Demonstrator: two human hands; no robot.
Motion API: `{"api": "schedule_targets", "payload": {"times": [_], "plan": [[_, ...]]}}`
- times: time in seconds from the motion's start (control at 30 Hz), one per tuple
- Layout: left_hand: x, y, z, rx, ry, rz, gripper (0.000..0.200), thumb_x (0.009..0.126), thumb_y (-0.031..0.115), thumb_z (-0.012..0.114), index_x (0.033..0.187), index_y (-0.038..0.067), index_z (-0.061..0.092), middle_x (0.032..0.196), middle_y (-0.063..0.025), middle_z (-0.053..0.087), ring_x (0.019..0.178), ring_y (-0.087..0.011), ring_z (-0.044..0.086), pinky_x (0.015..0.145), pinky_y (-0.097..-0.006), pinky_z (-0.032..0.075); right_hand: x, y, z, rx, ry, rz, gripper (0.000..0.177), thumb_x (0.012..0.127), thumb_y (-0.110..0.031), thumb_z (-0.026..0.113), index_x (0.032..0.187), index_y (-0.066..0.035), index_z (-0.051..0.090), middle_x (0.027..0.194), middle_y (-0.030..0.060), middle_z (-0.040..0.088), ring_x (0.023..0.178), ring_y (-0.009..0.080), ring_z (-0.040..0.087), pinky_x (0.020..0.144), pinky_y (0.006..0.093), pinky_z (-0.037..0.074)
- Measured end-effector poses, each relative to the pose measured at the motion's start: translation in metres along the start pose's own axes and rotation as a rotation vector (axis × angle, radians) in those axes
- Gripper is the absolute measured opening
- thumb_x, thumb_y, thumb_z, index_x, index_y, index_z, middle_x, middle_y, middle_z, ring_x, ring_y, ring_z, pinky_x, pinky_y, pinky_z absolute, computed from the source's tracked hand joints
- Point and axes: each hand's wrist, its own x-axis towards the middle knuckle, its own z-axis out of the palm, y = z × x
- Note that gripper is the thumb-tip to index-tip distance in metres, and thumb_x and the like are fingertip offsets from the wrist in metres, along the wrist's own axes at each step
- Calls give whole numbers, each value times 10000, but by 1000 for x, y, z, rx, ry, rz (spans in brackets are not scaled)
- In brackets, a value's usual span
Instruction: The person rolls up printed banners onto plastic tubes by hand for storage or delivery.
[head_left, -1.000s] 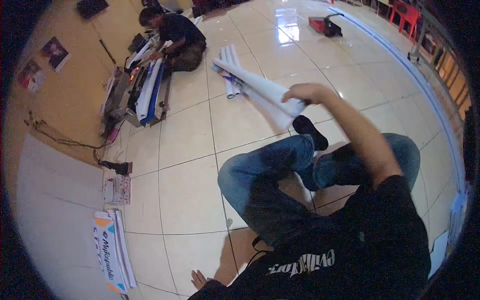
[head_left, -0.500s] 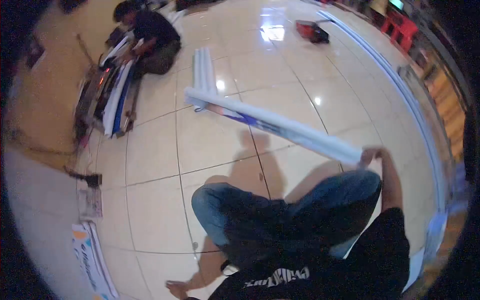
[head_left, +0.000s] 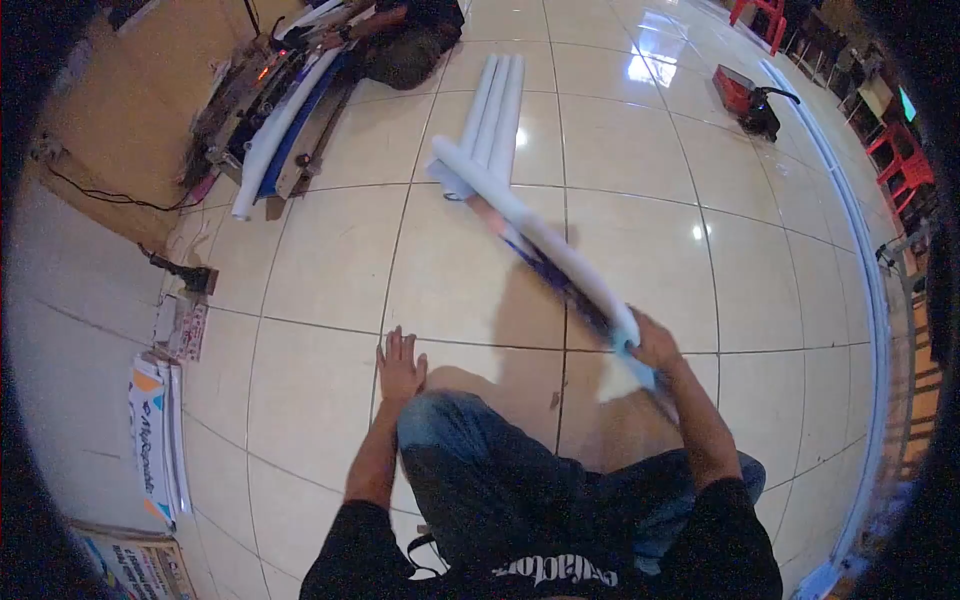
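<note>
My right hand (head_left: pixel 655 343) grips the near end of a long rolled banner (head_left: pixel 545 240), white on the outside with a printed strip in blue and orange along its lower side. Part of the sheet hangs loose near the hand and is blurred. The roll's far end rests against several white rolls (head_left: pixel 495 120) lying side by side on the tiles. On the floor by my left knee, my left hand (head_left: pixel 401 370) lies palm down with its fingers apart, holding nothing.
At the upper left a person (head_left: pixel 415 45) crouches by a long machine (head_left: pixel 290 130) with a white roll on it. A red and black tool (head_left: pixel 745 100) lies right. Printed rolls (head_left: pixel 155 440) stand along the left wall. Long pale rails (head_left: pixel 850 210) run down the right side.
My left hand has moved forward to the floor by my knee. My right hand has moved left and the roll now points more steeply away. The view has shifted too.
</note>
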Motion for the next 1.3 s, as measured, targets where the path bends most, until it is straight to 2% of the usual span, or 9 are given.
{"api": "schedule_targets", "payload": {"times": [0.5,0.67,0.73,0.8,1.0,1.13,1.2,1.23,1.3], "plan": [[3,-16,-6,-381,-19,-64,554,933,333,391,1409,54,339,1499,-185,232,1356,-350,289,1125,-505,146,285,-335,83,789,48,-60,819,660,-208,675,1407,-108,355,1314,239,486,1197,386,487,1018,385,388],[10,-6,5,-1463,698,-267,533,996,344,347,1246,-115,454,1228,-243,521,1273,-314,414,1028,-380,371,323,-385,121,637,214,81,937,671,-292,693,1456,-96,220,1425,229,347,1312,400,340,1059,453,333],[8,-12,1,-1228,590,-246,520,989,340,375,1230,-111,469,1206,-245,532,1234,-315,448,1008,-382,388,311,-384,142,352,159,76,1046,683,-365,713,1478,-99,88,1450,261,276,1328,437,292,1065,517,306],[4,-9,-4,-984,503,-246,443,953,308,469,1132,-89,552,1135,-257,563,1105,-344,532,940,-404,434,271,-373,137,254,-13,14,1078,724,-400,704,1481,-79,7,1473,297,190,1339,459,258,1089,521,265],[-7,-12,5,-501,515,-102,272,877,225,581,921,-37,640,1089,-250,576,1032,-406,523,916,-474,424,113,-248,249,719,-44,-264,764,720,-273,727,1339,3,374,1291,199,508,1232,268,443,1059,402,322],[2,-26,28,-60,652,507,341,835,303,634,873,-36,645,1166,-260,547,1026,-420,531,911,-468,433,-73,-176,165,722,-81,-17,563,818,-312,647,1276,-33,477,1232,176,565,1132,255,526,983,396,394],[14,-14,38,-121,384,-76,423,743,318,715,977,-20,617,1078,-246,600,988,-415,575,897,-474,446,-153,-148,102,686,31,121,477,867,-331,607,1245,-51,529,1202,165,593,1082,248,567,945,393,430],[8,-6,36,-162,259,-168,430,738,318,718,983,-19,613,1073,-245,602,985,-415,578,894,-474,448,-175,-100,128,522,346,1,462,867,-287,607,1248,-40,519,1148,168,611,1064,248,577,927,369,448],[3,21,41,-230,141,-115,444,729,318,723,997,-17,607,1065,-243,606,980,-414,583,887,-475,453,-259,-87,62,594,179,301,507,842,-311,613,1238,-12,513,1170,145,601,1062,291,581,941,410,447]]}}
